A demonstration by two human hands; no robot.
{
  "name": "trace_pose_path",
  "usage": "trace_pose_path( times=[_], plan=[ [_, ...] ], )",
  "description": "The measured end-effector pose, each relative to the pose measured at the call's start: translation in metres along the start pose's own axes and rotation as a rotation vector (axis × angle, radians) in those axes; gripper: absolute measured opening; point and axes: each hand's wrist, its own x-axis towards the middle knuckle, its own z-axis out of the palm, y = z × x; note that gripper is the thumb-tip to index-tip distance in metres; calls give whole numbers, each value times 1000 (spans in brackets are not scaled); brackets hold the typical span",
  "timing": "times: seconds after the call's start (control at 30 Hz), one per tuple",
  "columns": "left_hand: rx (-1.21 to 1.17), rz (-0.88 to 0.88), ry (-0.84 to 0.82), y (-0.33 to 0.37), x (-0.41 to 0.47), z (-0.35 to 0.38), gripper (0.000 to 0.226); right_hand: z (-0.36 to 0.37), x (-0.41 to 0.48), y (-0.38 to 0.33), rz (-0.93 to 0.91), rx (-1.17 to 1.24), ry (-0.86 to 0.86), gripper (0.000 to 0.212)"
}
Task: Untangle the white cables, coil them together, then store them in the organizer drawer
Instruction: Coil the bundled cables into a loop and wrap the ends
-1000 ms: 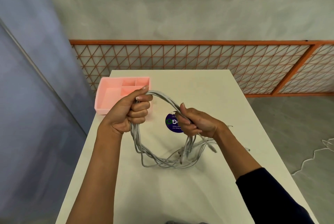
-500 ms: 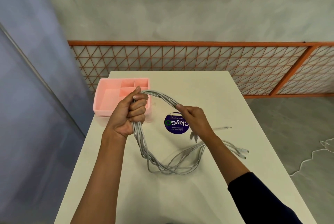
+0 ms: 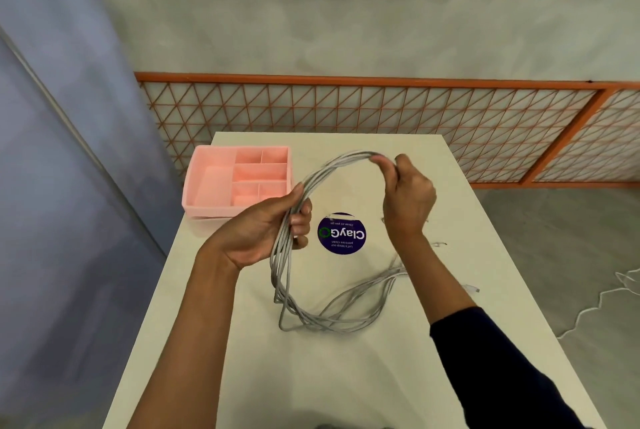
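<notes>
- The white cables (image 3: 329, 319) form one large loop over the counter (image 3: 346, 376). The lower arc hangs down to the surface, and the top arc is lifted between the two hands.
- The left hand (image 3: 266, 231) has its fingers curled round the gathered strands at the loop's left side. It appears to act as the anchor, so the turns do not spill apart.
- The right hand (image 3: 408, 200) pinches the top of the loop between thumb and fingertips, raised toward the far side. I judge it is guiding the strands round to lay a turn.
- Loose tails trail from under the right forearm toward the counter's right edge, one ending in a small connector (image 3: 472, 288), so the coiling looks unfinished.
- The pink organizer drawer (image 3: 194, 183) sits at the counter's far left corner, just beyond the left hand. Its compartments face upward with no cable in them, and its nearness suits a short transfer.
- A round purple sticker (image 3: 342, 234) lies on the counter inside the loop.
- The loop looks wider than any compartment, so it probably needs tighter turns before storing.
</notes>
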Motion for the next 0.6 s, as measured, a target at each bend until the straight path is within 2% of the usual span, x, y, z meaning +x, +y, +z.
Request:
trace_pose_path(
  times=[0.07,0.13,0.17,0.23,0.33,0.43,0.6],
  plan=[
    [291,-50,131,1,-3,2,43,-2,9,1,21,-4,43,68],
    [418,-66,174,0,-2,-2,48,-2,12,2,68,-14,46,68],
    [376,-45,163,-2,-1,-4,50,-1,10,2,97,-18,32,68],
    [137,31,115,-5,4,-8,55,4,2,3,183,-10,-13,66],
    [-154,152,36,-7,10,-9,54,12,-16,-2,364,79,-133,54],
    [-194,244,44,-8,14,-3,49,14,-33,-11,587,288,-254,55],
    [-150,337,192,-21,18,3,45,18,-38,-27,1172,737,-453,55]
  ],
)
